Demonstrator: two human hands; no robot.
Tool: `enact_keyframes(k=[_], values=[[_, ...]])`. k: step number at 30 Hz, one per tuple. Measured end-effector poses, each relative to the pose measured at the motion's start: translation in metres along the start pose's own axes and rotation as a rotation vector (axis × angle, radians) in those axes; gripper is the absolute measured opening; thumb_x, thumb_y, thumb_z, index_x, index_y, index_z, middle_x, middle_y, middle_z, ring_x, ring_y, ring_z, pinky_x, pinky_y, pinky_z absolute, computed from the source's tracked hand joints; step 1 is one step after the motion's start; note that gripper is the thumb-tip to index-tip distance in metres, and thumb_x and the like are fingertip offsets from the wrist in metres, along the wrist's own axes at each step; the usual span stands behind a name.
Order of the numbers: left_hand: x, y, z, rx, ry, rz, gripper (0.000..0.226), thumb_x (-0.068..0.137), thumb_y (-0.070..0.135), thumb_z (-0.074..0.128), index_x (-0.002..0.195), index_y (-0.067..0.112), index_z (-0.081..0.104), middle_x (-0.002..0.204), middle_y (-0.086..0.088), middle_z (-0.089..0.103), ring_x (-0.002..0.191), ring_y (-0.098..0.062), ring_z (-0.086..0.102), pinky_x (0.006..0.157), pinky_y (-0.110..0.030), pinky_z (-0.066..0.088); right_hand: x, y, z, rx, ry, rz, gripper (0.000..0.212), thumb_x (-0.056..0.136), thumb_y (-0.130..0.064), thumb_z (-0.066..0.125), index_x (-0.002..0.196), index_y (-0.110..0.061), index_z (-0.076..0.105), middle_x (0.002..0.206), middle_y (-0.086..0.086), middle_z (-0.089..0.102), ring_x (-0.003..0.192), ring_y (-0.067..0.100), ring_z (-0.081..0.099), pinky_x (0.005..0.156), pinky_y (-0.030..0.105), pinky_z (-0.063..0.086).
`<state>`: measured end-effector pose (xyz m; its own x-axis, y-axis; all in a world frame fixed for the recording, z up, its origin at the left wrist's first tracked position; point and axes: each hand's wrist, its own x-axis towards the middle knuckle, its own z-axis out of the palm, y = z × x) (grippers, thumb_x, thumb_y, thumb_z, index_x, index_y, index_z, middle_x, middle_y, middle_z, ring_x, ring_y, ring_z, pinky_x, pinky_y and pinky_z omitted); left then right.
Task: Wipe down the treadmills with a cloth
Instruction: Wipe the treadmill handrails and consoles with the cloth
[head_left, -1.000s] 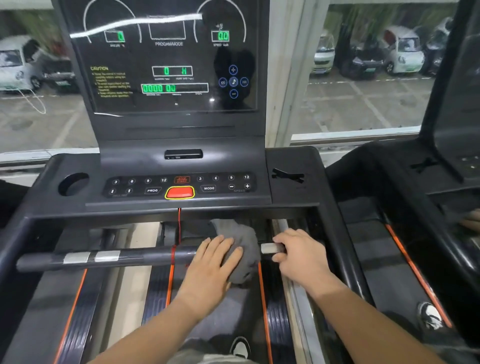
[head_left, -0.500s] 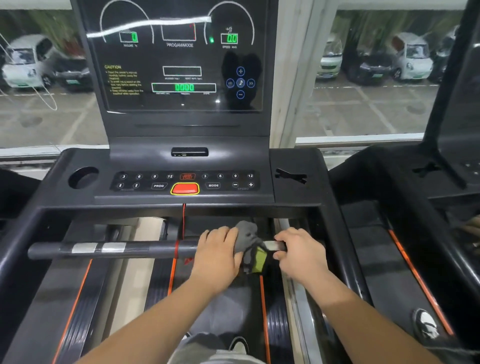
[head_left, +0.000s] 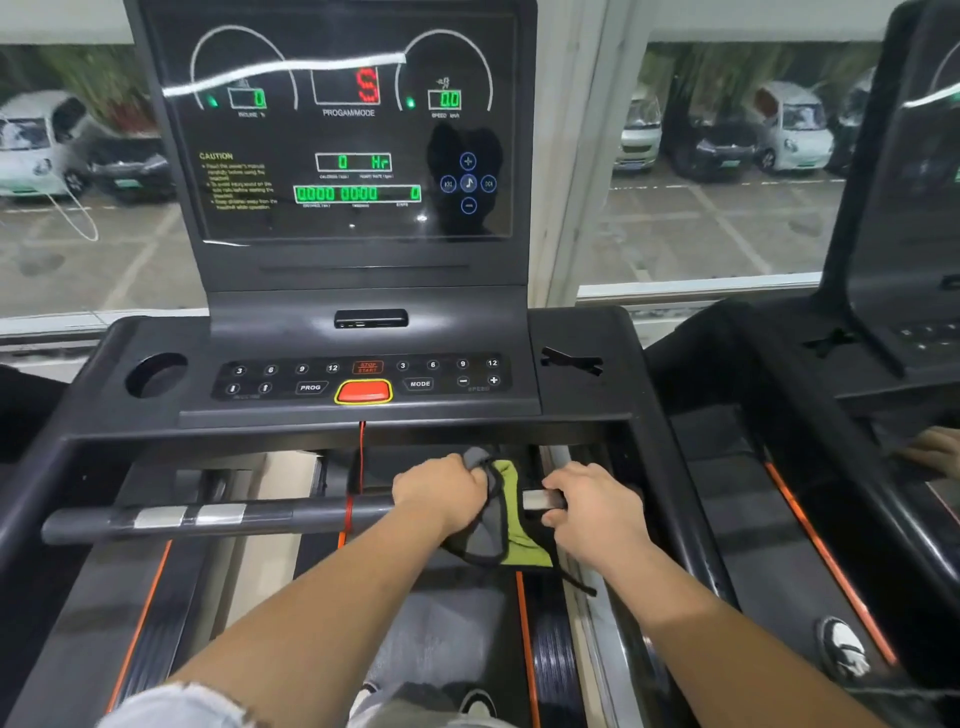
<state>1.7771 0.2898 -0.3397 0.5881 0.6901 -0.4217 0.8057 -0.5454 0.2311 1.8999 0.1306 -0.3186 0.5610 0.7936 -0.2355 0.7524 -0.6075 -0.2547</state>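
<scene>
Cloth (head_left: 501, 525) first: where is it?

Draped over the crossbar (head_left: 260, 517) of the treadmill (head_left: 576, 400), grey with a green face, bunched under my left hand (head_left: 441, 493). That hand's fingers curl round bar and fabric together.

And the right hand (head_left: 597, 512)?

Wrapped round the bare bar just beside the cloth, at a silver plate (head_left: 537, 500).

How will it handle?

Soft, light and limp, I judge. It could slide off unless I grip it as a wad against the bar.

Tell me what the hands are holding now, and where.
The left hand grips the top of the grey-green cloth against the handlebar, right of the red cord. The right hand grips the handlebar at its right end, by the silver pad.
</scene>
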Motion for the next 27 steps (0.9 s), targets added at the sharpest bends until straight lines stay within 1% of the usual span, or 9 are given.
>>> enact_keyframes(k=[4, 6, 9, 12, 15, 18, 22, 24, 27], values=[[-0.034, -0.022, 0.03, 0.128, 0.339, 0.248, 0.042, 0.095, 0.04, 0.047, 0.131, 0.02, 0.051, 0.126, -0.006, 0.059, 0.112, -0.029, 0.056, 0.099, -0.043, 0.044, -0.001, 0.0, 0.001, -0.052, -0.029, -0.006, 0.032, 0.091, -0.043, 0.063, 0.12, -0.031, 0.06, 0.114, -0.011, 0.054, 0.118, 0.015, 0.049, 0.087, 0.035, 0.052], [-0.056, -0.049, 0.044, 0.111, 0.457, 0.443, 0.054, 0.078, 0.024, 0.067, 0.13, 0.016, 0.054, 0.129, -0.007, 0.054, 0.112, -0.029, 0.054, 0.103, -0.041, 0.045, 0.001, -0.004, 0.003, -0.067, -0.059, -0.033, 0.044, 0.086, -0.051, 0.067, 0.124, -0.031, 0.058, 0.116, -0.01, 0.054, 0.12, 0.016, 0.048, 0.091, 0.036, 0.051], [-0.055, -0.092, 0.043, 0.149, 0.552, 0.532, 0.063, 0.061, 0.011, 0.074, 0.122, 0.014, 0.058, 0.125, -0.008, 0.055, 0.111, -0.03, 0.055, 0.107, -0.044, 0.047, 0.008, -0.018, 0.007, -0.066, -0.065, -0.125, 0.06, 0.084, -0.055, 0.068, 0.137, -0.03, 0.054, 0.126, -0.008, 0.054, 0.127, 0.018, 0.046, 0.102, 0.035, 0.047], [-0.042, -0.105, 0.032, 0.222, 0.537, 0.483, 0.057, 0.065, 0.017, 0.072, 0.121, 0.016, 0.059, 0.115, -0.004, 0.06, 0.108, -0.025, 0.057, 0.114, -0.049, 0.043, 0.012, -0.043, 0.01, -0.112, -0.08, -0.199, 0.042, 0.092, -0.049, 0.063, 0.127, -0.026, 0.058, 0.122, -0.005, 0.056, 0.122, 0.02, 0.051, 0.095, 0.035, 0.049], [-0.027, -0.089, 0.014, 0.181, 0.443, 0.343, 0.034, 0.079, 0.024, 0.057, 0.112, 0.016, 0.059, 0.101, -0.004, 0.063, 0.096, -0.028, 0.063, 0.104, -0.045, 0.049, 0.018, -0.06, 0.009, -0.153, -0.062, -0.176, 0.023, 0.095, -0.038, 0.059, 0.112, -0.023, 0.06, 0.112, -0.004, 0.056, 0.114, 0.021, 0.054, 0.084, 0.033, 0.049], [-0.009, -0.065, -0.01, 0.053, 0.172, 0.081, 0.026, 0.097, 0.036, 0.044, 0.114, 0.016, 0.05, 0.112, -0.01, 0.065, 0.105, -0.035, 0.065, 0.087, -0.041, 0.049, 0.023, -0.062, 0.007, -0.137, -0.076, -0.161, 0.019, 0.094, -0.038, 0.059, 0.108, -0.024, 0.059, 0.108, -0.005, 0.055, 0.11, 0.02, 0.054, 0.081, 0.034, 0.048], [0.013, -0.056, -0.028, -0.007, -0.079, -0.014, 0.042, 0.098, 0.043, 0.038, 0.123, 0.014, 0.055, 0.129, -0.018, 0.066, 0.118, -0.04, 0.061, 0.097, -0.043, 0.049, 0.021, -0.058, 0.01, -0.085, -0.068, -0.141, 0.018, 0.092, -0.04, 0.061, 0.103, -0.027, 0.06, 0.104, -0.007, 0.054, 0.105, 0.018, 0.054, 0.079, 0.035, 0.048], [0.006, -0.056, -0.02, 0.031, -0.023, 0.026, 0.042, 0.1, 0.045, 0.035, 0.125, 0.016, 0.052, 0.125, -0.018, 0.066, 0.114, -0.041, 0.062, 0.093, -0.043, 0.049, 0.02, -0.057, 0.012, -0.071, -0.049, -0.141, 0.017, 0.092, -0.039, 0.061, 0.103, -0.027, 0.06, 0.103, -0.008, 0.054, 0.105, 0.017, 0.054, 0.078, 0.034, 0.048], [-0.029, -0.072, 0.017, 0.12, 0.274, 0.227, 0.052, 0.098, 0.056, 0.039, 0.134, 0.02, 0.049, 0.119, -0.01, 0.063, 0.104, -0.034, 0.06, 0.091, -0.045, 0.049, 0.018, -0.055, 0.014, -0.079, -0.033, -0.148, 0.016, 0.092, -0.037, 0.06, 0.104, -0.026, 0.058, 0.105, -0.008, 0.054, 0.106, 0.017, 0.053, 0.077, 0.033, 0.046]])
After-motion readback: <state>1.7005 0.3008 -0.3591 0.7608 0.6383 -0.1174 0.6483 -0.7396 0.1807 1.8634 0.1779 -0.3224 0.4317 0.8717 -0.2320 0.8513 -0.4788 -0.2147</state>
